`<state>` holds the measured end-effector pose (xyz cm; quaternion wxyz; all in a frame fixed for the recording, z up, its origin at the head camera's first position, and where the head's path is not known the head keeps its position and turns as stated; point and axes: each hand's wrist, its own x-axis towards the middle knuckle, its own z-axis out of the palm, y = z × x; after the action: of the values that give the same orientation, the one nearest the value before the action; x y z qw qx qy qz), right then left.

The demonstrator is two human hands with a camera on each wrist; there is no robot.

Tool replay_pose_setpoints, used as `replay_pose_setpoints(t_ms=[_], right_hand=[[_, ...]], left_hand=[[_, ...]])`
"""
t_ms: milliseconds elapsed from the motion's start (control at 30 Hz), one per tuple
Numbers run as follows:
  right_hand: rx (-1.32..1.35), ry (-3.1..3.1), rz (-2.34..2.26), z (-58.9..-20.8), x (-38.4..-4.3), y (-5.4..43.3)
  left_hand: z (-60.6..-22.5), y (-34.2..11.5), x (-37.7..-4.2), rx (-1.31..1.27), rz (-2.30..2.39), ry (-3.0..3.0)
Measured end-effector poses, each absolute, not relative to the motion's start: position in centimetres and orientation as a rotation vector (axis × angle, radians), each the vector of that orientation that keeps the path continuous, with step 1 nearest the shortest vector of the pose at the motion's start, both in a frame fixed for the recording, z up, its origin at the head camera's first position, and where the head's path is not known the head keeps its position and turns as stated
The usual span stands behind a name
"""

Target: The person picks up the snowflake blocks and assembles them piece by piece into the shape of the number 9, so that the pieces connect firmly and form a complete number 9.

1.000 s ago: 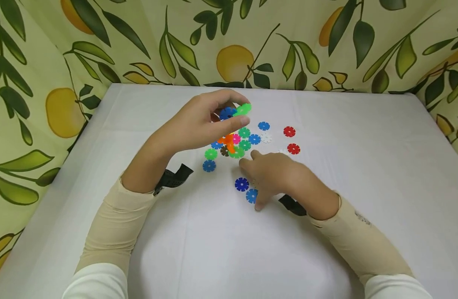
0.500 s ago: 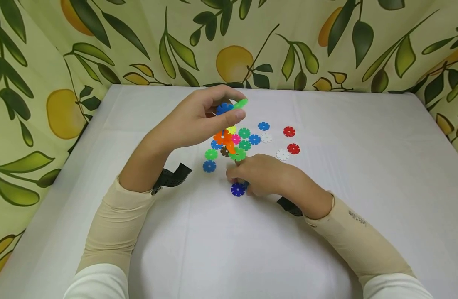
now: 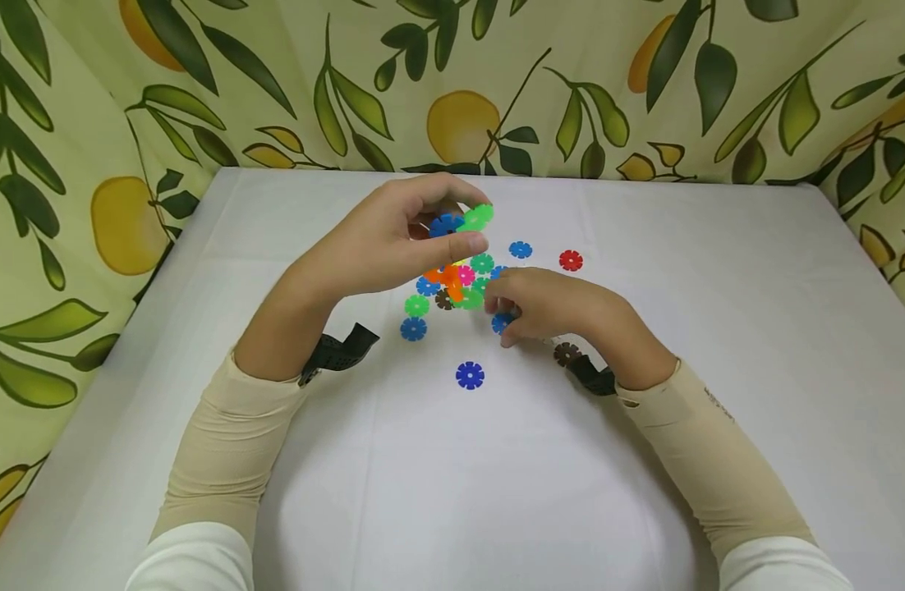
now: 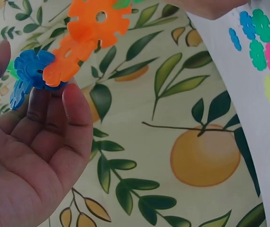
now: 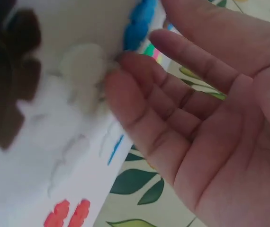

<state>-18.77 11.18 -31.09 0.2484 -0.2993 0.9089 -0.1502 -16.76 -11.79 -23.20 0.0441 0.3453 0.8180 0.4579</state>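
Observation:
In the head view my left hand (image 3: pixel 401 234) holds up a cluster of linked plastic snowflake discs, fingers and thumb curled round it. The blue disc (image 4: pixel 34 68) sits by the fingertips in the left wrist view, joined to orange discs (image 4: pixel 99 21). A bright green disc (image 3: pixel 478 217) juts out between the left thumb and forefinger. Right of and below this cluster, my right hand (image 3: pixel 552 304) pinches a blue disc (image 3: pixel 501 322) between thumb and fingers. That disc shows edge-on as a blue strip (image 5: pixel 139 26) in the right wrist view.
Loose discs lie on the white tabletop (image 3: pixel 393 476): a dark blue disc (image 3: pixel 470 375) at the front, a brown disc (image 3: pixel 567 354) by the right wrist strap, a red disc (image 3: pixel 571 260) and a blue disc (image 3: pixel 521 249) farther back. A patterned cloth (image 3: pixel 460 82) hangs behind.
My right hand has picked up the blue disc from beside the dark blue one and carried it away from me. The dark blue disc shifted slightly left. My left hand stays nearly in place.

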Motion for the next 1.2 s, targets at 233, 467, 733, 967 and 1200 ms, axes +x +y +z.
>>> replay_pose_setpoints(t_ms=[233, 467, 733, 967, 1200], right_hand=[[-0.679, 2.558, -0.298, -30.7, -19.1, 12.1], [-0.603, 2.605, -0.297, -31.0, -19.9, 12.7], [-0.6, 2.564, -0.363, -31.3, -20.3, 13.1], [-0.817, 2.654, -0.664, -30.0, -20.3, 13.5], [-1.145, 2.683, -1.377, -27.2, -18.8, 14.2]], left_hand=[[-23.2, -11.7, -16.7, 1.08, 1.414, 2.491], [-23.2, -11.6, -16.7, 1.083, 1.383, 2.5], [-23.3, -11.7, -16.6, 1.13, 1.34, 2.505], [-23.4, -11.6, -16.6, 1.152, 1.317, 2.548], [-23.2, -11.4, -16.3, 1.082, 1.318, 2.617]])
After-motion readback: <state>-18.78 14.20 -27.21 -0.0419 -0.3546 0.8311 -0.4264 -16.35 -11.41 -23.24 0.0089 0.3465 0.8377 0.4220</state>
